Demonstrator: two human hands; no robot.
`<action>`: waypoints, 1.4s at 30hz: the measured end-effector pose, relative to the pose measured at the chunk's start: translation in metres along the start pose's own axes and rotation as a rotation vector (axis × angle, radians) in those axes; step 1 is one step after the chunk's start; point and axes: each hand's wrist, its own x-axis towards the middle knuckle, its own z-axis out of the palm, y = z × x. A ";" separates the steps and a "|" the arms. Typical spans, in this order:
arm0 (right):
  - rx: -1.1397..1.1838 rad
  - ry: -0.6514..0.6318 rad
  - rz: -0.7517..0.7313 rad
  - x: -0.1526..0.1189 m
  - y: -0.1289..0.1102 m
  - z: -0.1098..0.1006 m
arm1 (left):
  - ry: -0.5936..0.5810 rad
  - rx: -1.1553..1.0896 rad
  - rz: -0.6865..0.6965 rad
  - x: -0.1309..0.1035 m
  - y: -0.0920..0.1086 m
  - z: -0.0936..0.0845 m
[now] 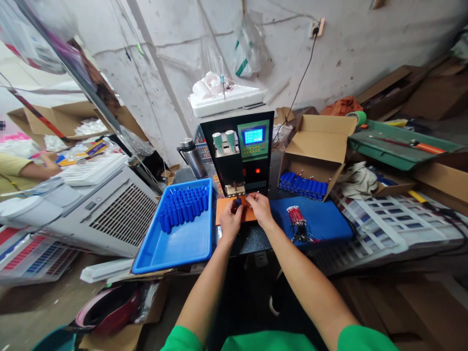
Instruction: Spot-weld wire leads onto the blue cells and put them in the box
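Note:
My left hand (231, 220) pinches a small blue battery cell (238, 201) under the electrode tips of a black spot welder (258, 184) with a lit display. To the cell's right, my right hand (260, 207) has its thumb and forefinger pressed together; what they hold is too small to make out. Both hands are over an orange board (224, 214) at the machine's foot. A blue tray (179, 249) on the left holds rows of blue cells (185, 207). On the right, a bundle of red and black wire leads (298, 222) lies on a blue pad (329, 219).
An open cardboard box (318, 139) with blue cells stands behind the pad. A steel flask (192, 158) is behind the tray. White foam (226, 100) lies atop the welder. White plastic crates (380, 234) stand right. Another person's arm (38, 168) shows far left beyond an air cooler (120, 212).

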 end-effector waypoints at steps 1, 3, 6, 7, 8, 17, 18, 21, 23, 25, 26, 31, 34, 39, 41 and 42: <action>-0.021 0.012 -0.031 0.001 0.003 0.002 | -0.008 -0.004 0.003 0.000 0.000 0.000; -0.052 0.017 -0.068 0.002 0.007 0.005 | -0.018 -0.008 0.010 0.000 0.001 0.000; -0.048 -0.006 -0.074 0.002 0.010 0.007 | -0.009 0.008 0.010 0.000 0.003 0.000; -0.033 -0.010 -0.074 0.001 0.011 0.008 | -0.002 0.017 0.007 0.000 0.003 0.000; -0.016 -0.014 -0.073 0.001 0.012 0.009 | 0.003 0.024 0.004 0.000 0.003 0.000; -0.024 -0.044 -0.073 -0.002 0.019 0.012 | 0.000 0.013 0.001 -0.001 0.000 0.000; -0.041 -0.049 -0.076 -0.003 0.017 0.012 | -0.001 0.010 0.006 -0.001 0.000 0.000; -0.093 -0.048 -0.100 -0.005 0.011 0.013 | -0.004 0.012 0.018 -0.001 0.002 0.000; -0.123 -0.043 -0.109 -0.006 0.006 0.013 | -0.001 0.022 0.020 -0.001 0.004 -0.001; -0.144 -0.039 -0.105 -0.007 0.003 0.013 | 0.003 0.032 0.018 -0.001 0.004 -0.001; -0.149 -0.039 -0.102 -0.007 0.002 0.013 | 0.004 0.035 0.016 -0.001 0.004 0.000; -0.140 -0.040 -0.096 -0.006 0.002 0.014 | 0.005 0.046 0.010 -0.001 0.003 0.000; -0.131 -0.048 -0.107 -0.005 0.003 0.013 | -0.005 0.039 0.013 -0.002 0.003 0.000; -0.140 -0.048 -0.119 -0.006 0.002 0.013 | -0.001 0.053 0.019 -0.001 0.003 0.000; -0.144 -0.053 -0.121 -0.007 0.001 0.013 | -0.002 0.055 0.016 -0.002 0.004 -0.001; -0.146 -0.054 -0.121 -0.007 0.001 0.013 | -0.004 0.052 0.013 -0.002 0.004 -0.001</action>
